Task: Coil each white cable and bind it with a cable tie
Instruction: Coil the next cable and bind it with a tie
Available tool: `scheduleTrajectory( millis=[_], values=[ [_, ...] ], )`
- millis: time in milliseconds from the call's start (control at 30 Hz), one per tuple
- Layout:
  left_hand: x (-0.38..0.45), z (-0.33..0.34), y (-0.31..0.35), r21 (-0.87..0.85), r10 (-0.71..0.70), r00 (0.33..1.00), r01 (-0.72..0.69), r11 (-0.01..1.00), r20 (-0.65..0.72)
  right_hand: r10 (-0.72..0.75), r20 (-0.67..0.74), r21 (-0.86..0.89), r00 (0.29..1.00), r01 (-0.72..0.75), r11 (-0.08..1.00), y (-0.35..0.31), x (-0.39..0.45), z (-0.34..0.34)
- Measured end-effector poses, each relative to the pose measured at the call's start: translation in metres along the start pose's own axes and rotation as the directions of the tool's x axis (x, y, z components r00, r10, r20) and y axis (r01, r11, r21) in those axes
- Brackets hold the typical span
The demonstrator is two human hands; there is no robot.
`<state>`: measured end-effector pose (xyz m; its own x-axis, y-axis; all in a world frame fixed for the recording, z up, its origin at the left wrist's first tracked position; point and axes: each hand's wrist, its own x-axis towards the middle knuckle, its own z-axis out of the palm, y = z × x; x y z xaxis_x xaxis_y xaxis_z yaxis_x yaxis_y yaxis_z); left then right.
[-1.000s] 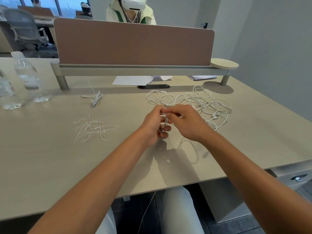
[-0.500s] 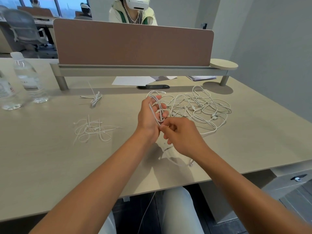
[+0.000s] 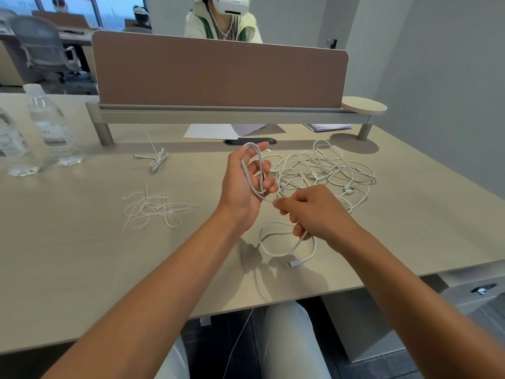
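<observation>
— So what changed?
— Left hand [image 3: 243, 181] rose, palm up, cable [image 3: 252, 170] looped round its fingers; right hand [image 3: 314, 212] dropped, pinching the slack just below.
— Meaning?
— Another wrap coming; no tie yet.

White cables [image 3: 325, 170] and ties [image 3: 153, 209], beige desk [image 3: 68, 255], brown divider [image 3: 218, 75].

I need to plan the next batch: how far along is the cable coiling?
Done: one tied cable bundle lies by the bottles. In hand: the left hand holds loops of a white cable, which the right hand feeds. Left: the tangled cable pile; loose cable ties wait.
</observation>
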<state>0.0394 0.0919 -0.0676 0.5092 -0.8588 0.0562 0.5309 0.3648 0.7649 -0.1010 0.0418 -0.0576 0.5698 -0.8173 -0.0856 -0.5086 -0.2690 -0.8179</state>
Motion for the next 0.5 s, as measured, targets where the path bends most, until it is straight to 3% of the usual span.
scheduleTrajectory(
  millis=[133, 267, 500],
  values=[
    [0.001, -0.003, 0.005, 0.003, 0.001, 1.000, -0.001, 1.000, -0.005, 0.089, 0.046, 0.072, 0.995, -0.092, 0.993, 0.003, 0.002, -0.008],
    [0.000, -0.005, 0.005, 0.074, 0.016, 1.000, -0.014, 0.997, -0.015, 0.022, -0.050, 0.162, 0.999, -0.013, 0.987, 0.004, 0.001, -0.012],
    [0.000, -0.003, -0.001, 0.131, 0.015, 0.999, -0.010, 0.991, -0.037, -0.272, -0.242, -0.162, 0.931, 0.238, 0.958, -0.002, -0.005, 0.000]
  ],
)
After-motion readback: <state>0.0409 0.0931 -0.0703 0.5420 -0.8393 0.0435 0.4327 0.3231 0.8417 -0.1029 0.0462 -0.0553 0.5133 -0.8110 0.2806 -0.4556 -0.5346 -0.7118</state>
